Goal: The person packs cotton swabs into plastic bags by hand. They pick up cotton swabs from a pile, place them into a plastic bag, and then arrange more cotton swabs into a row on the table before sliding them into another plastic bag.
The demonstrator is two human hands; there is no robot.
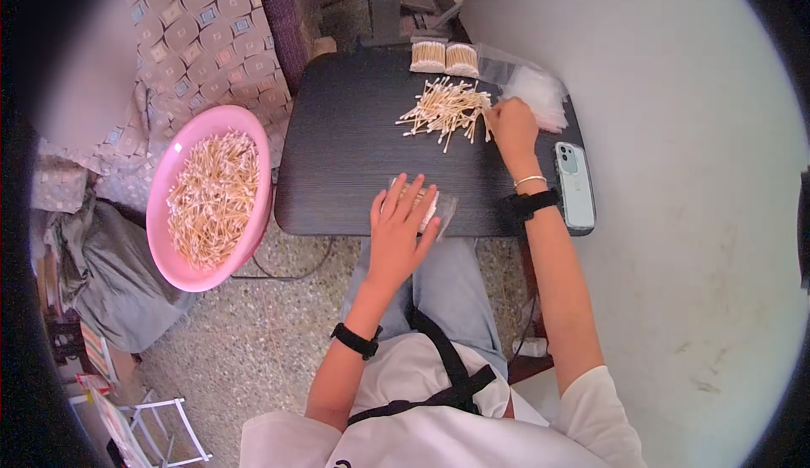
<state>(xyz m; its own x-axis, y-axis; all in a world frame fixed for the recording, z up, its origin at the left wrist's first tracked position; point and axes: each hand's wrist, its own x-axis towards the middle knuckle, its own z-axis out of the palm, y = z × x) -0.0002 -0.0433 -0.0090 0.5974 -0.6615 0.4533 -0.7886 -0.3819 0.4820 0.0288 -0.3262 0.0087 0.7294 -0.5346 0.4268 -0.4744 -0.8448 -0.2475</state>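
Observation:
My left hand [396, 232] lies flat with its fingers spread over a small clear plastic bag [448, 213] of cotton swabs at the table's near edge. The fingers hide most of that bag. At the right side of a loose pile of cotton swabs [447, 109], my right hand [513, 130] is closed in a pinch on a cotton swab [488, 129]; its fingertips are partly hidden. Two filled bags of cotton swabs [445, 59] lie side by side behind the pile. Just beyond my right hand is a stack of clear plastic bags [540, 97].
A pink basin [157, 206] full of cotton swabs stands left of the dark table [337, 147]. A phone [575, 185] lies at the table's right edge, beside a pale wall [675, 215]. Patterned cloth [207, 25] is at the back left.

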